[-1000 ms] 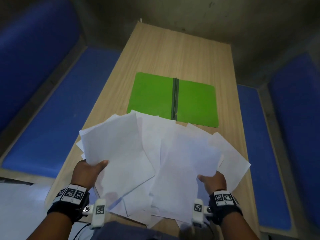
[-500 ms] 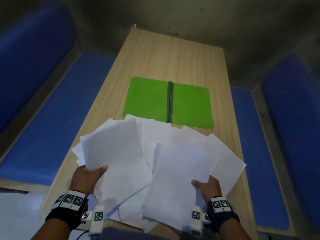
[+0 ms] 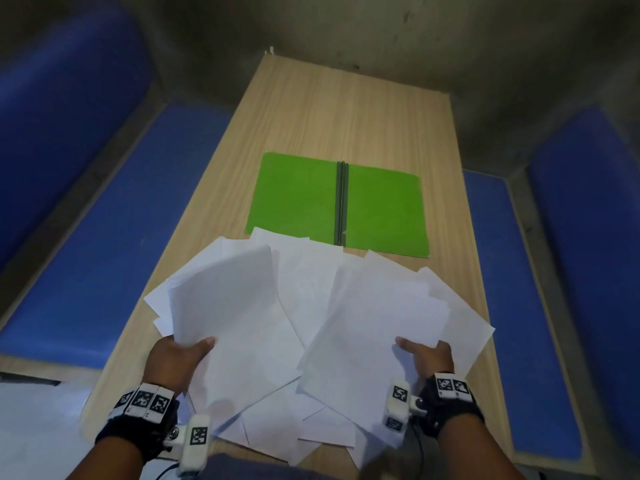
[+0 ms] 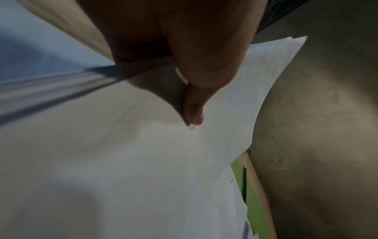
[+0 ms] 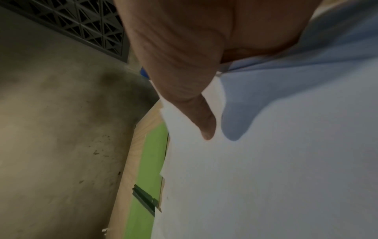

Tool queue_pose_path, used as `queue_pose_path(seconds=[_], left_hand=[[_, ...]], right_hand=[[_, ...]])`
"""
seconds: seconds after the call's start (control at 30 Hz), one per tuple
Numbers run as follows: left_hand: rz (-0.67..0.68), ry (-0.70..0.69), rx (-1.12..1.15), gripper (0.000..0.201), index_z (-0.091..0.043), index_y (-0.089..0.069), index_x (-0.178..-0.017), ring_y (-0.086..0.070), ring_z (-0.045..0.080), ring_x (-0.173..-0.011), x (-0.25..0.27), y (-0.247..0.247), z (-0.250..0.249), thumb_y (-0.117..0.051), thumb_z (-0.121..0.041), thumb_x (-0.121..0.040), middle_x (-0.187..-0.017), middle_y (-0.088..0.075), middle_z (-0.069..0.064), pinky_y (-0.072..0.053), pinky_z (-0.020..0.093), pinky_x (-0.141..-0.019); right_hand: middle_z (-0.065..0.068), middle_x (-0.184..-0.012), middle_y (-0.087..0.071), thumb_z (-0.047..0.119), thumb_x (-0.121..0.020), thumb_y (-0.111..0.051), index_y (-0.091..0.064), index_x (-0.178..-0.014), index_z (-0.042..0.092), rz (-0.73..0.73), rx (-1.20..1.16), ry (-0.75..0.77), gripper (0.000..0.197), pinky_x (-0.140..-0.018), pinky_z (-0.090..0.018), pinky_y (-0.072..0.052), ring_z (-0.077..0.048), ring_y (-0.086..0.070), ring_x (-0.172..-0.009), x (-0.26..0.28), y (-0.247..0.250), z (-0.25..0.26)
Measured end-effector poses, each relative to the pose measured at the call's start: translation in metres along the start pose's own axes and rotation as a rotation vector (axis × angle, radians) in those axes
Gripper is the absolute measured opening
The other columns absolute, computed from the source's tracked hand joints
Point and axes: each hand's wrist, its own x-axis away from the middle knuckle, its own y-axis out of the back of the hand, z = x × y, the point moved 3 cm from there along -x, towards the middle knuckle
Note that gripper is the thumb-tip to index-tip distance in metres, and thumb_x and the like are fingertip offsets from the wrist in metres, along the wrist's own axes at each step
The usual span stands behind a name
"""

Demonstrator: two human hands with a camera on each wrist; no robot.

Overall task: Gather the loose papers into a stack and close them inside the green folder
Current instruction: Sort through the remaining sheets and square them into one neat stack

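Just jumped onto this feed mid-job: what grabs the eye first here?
The bright green folder lies open flat in the middle of the wooden table, dark spine up the centre. Nearer the camera, white loose papers fan out unsquared, their far edges overlapping the folder's near edge. The left hand and right hand each pinch a bundle, thumbs on top.

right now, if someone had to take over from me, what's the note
Left hand: grips the left bunch of the papers, thumb on top.
Right hand: grips the right bunch the same way.
Papers: fanned out over the near end of the table, not squared yet.
Folder: lies open and flat beyond them, a few sheet corners overlapping its near edge.
Left to do: square the stack, lay it in the folder, close it.
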Motion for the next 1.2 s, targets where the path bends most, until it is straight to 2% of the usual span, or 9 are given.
queue_pose_path(seconds=[0.17, 0.27, 0.37, 0.53, 0.6, 0.73, 0.93, 1.03, 1.2], left_hand=[[0.001, 0.014, -0.010, 0.030, -0.002, -0.065, -0.087, -0.063, 0.034, -0.077, 0.003, -0.004, 0.000, -0.083, -0.024, -0.077, -0.084, -0.068, 0.019, -0.049, 0.037, -0.072], [0.005, 0.017, -0.017, 0.030, -0.001, -0.065, -0.089, -0.062, 0.034, -0.077, 0.005, -0.004, 0.000, -0.082, -0.024, -0.078, -0.085, -0.067, 0.019, -0.048, 0.037, -0.073], [0.006, 0.016, -0.030, 0.033, 0.000, -0.067, -0.090, -0.064, 0.035, -0.077, 0.002, -0.003, 0.003, -0.083, -0.026, -0.077, -0.084, -0.069, 0.020, -0.049, 0.037, -0.073], [0.000, 0.005, -0.039, 0.032, 0.001, -0.069, -0.087, -0.065, 0.035, -0.075, -0.001, 0.001, 0.006, -0.083, -0.026, -0.077, -0.083, -0.070, 0.021, -0.050, 0.038, -0.070], [-0.005, -0.002, -0.031, 0.030, 0.001, -0.068, -0.086, -0.063, 0.033, -0.073, -0.002, 0.003, 0.006, -0.083, -0.024, -0.078, -0.082, -0.069, 0.020, -0.048, 0.037, -0.068], [-0.002, 0.000, -0.020, 0.029, 0.001, -0.066, -0.086, -0.061, 0.032, -0.073, -0.002, 0.006, 0.007, -0.083, -0.023, -0.078, -0.083, -0.067, 0.019, -0.047, 0.037, -0.070], [0.001, 0.000, 0.018, 0.050, 0.002, -0.070, -0.087, -0.066, 0.035, -0.075, -0.004, 0.011, 0.010, -0.082, -0.039, -0.061, -0.083, -0.071, 0.020, -0.052, 0.042, -0.072], [0.003, -0.003, 0.007, 0.048, 0.001, -0.069, -0.083, -0.064, 0.034, -0.072, -0.002, 0.014, 0.008, -0.082, -0.040, -0.061, -0.081, -0.070, 0.021, -0.049, 0.039, -0.067], [0.019, -0.020, 0.010, 0.035, -0.002, -0.066, -0.078, -0.061, 0.031, -0.067, 0.001, 0.013, 0.005, -0.087, -0.029, -0.069, -0.078, -0.069, 0.020, -0.045, 0.036, -0.061]], right_hand=[[-0.017, -0.101, -0.073, 0.038, -0.010, -0.098, -0.063, -0.115, -0.001, 0.126, -0.127, 0.066, 0.117, -0.084, -0.044, -0.057, -0.033, -0.071, -0.089, -0.031, -0.030, -0.023], [-0.006, -0.114, -0.062, 0.022, -0.051, -0.095, -0.031, -0.146, 0.003, 0.168, -0.062, 0.046, 0.116, -0.088, -0.031, -0.048, -0.028, -0.063, -0.103, 0.005, -0.036, -0.007], [-0.014, -0.105, -0.064, 0.004, -0.076, -0.078, -0.061, -0.112, -0.003, 0.150, 0.059, 0.096, 0.040, -0.081, -0.030, -0.044, -0.025, -0.061, -0.082, 0.014, -0.023, 0.000], [-0.023, -0.118, -0.066, 0.006, -0.080, -0.075, -0.062, -0.117, -0.007, 0.094, 0.064, 0.248, 0.041, -0.086, -0.032, -0.043, -0.030, -0.063, -0.099, 0.014, 0.019, 0.001], [-0.020, -0.120, -0.065, 0.002, -0.082, -0.071, -0.060, -0.121, -0.004, 0.064, 0.000, 0.256, 0.041, -0.085, -0.032, -0.044, -0.024, -0.064, -0.090, 0.017, 0.038, 0.000], [-0.013, -0.118, -0.062, 0.000, -0.086, -0.065, -0.056, -0.125, -0.005, -0.009, -0.121, 0.257, 0.041, -0.066, -0.022, -0.043, -0.021, -0.060, -0.087, 0.031, 0.069, 0.005], [-0.020, -0.098, -0.072, 0.049, -0.062, -0.079, -0.069, -0.101, -0.001, -0.251, -0.093, 0.265, 0.065, -0.073, -0.038, -0.049, -0.037, -0.069, -0.087, 0.017, 0.105, -0.004], [-0.020, -0.102, -0.069, 0.042, -0.073, -0.077, -0.067, -0.105, -0.003, -0.356, -0.168, 0.240, 0.056, -0.073, -0.033, -0.046, -0.031, -0.067, -0.089, 0.021, 0.123, 0.004], [-0.024, -0.082, -0.058, 0.048, -0.080, -0.070, -0.062, -0.097, -0.015, -0.333, -0.211, 0.161, 0.066, -0.044, -0.025, -0.042, -0.027, -0.048, -0.055, 0.032, 0.151, 0.023]])
